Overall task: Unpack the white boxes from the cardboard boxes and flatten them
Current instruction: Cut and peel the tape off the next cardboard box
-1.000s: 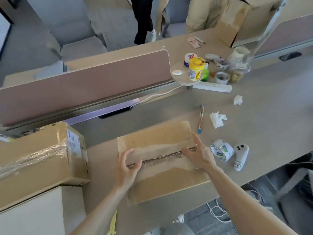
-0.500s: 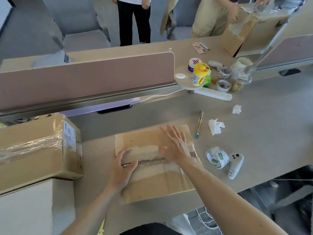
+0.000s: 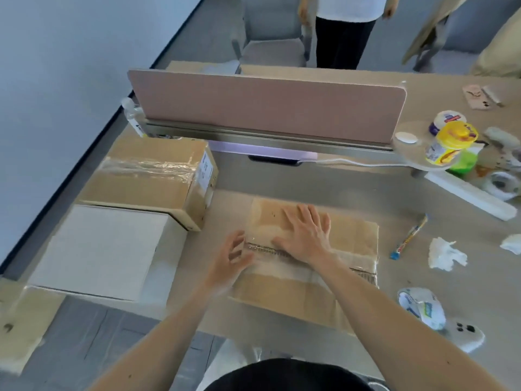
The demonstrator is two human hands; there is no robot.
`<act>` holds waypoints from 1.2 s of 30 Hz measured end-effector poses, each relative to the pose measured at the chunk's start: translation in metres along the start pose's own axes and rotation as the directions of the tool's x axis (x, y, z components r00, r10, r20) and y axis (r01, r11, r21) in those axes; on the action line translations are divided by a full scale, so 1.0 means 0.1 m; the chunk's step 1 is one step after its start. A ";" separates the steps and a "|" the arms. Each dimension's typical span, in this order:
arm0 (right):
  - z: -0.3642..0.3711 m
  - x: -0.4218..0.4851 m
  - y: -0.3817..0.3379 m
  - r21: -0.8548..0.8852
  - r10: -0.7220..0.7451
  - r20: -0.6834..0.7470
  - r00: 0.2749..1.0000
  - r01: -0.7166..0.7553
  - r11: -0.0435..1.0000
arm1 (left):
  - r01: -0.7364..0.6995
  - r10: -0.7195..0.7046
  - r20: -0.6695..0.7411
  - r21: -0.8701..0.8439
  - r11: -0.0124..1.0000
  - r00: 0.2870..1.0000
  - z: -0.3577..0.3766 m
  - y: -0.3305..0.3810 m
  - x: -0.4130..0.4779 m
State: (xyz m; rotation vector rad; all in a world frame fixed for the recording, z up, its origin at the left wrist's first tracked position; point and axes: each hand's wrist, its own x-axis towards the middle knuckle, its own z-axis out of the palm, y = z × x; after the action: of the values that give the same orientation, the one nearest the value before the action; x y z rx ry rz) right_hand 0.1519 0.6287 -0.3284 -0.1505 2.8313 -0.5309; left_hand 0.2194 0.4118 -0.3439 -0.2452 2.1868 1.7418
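- At the grey desk's (image 3: 366, 198) centre lies a flattened brown cardboard box (image 3: 352, 241), with the right hand (image 3: 304, 235) pressing it, fingers straight and spread.
- The left hand (image 3: 231, 258) is blurred at its 9 o'clock edge; I cannot tell whether it grips.
- A white rectangular box (image 3: 98, 249) sits at 9 o'clock.

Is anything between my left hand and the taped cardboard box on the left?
Nothing visible: only bare desk lies between the left hand and the taped cardboard box; the white box sits off that path.
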 end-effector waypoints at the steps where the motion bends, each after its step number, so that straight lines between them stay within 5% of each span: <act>1: 0.02 -0.03 0.00 -0.006 -0.010 -0.005 1.000 0.010 1.000 | 0.011 -0.012 -0.027 -0.014 1.000 1.000 -0.04 -0.05 -0.05; 6: 0.09 -0.13 -0.03 -0.032 -0.064 -0.052 0.997 0.062 0.998 | 0.226 -0.162 -0.322 0.172 0.959 0.933 -0.32 -0.39 -0.24; 11: 0.16 -0.20 -0.05 -0.038 -0.071 -0.082 0.994 0.068 0.997 | 0.400 -0.233 -0.344 0.571 0.717 0.910 -0.55 -0.84 -0.27; 14: 0.16 -0.22 -0.06 -0.047 -0.075 -0.084 0.994 0.071 0.996 | 0.466 -0.334 -0.326 0.625 0.626 0.885 -0.61 -0.98 -0.25; 22: 0.18 -0.28 -0.09 -0.041 -0.021 -0.040 0.999 0.019 0.999 | 0.503 -0.349 -0.362 0.638 0.583 0.864 -0.56 -1.13 -0.13; 30: 0.16 -0.32 -0.16 0.019 0.050 -0.003 0.999 -0.050 0.999 | 0.476 -0.329 -0.344 0.614 0.629 0.879 -0.60 -1.06 -0.11; 33: 0.09 -0.30 -0.23 0.102 0.076 0.000 0.997 -0.075 0.992 | 0.426 -0.277 -0.348 0.494 0.758 0.896 -0.61 -0.83 -0.06; 36: 0.08 -0.28 -0.34 0.246 0.082 -0.033 0.996 -0.072 0.967 | 0.322 -0.239 -0.370 0.181 0.929 0.898 -0.65 -0.54 0.00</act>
State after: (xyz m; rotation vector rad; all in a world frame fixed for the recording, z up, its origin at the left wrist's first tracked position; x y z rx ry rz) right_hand 0.1828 0.5981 -0.3164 0.0181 2.7691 -0.8686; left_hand 0.2276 0.3357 -0.3801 -0.8172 2.4230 1.3401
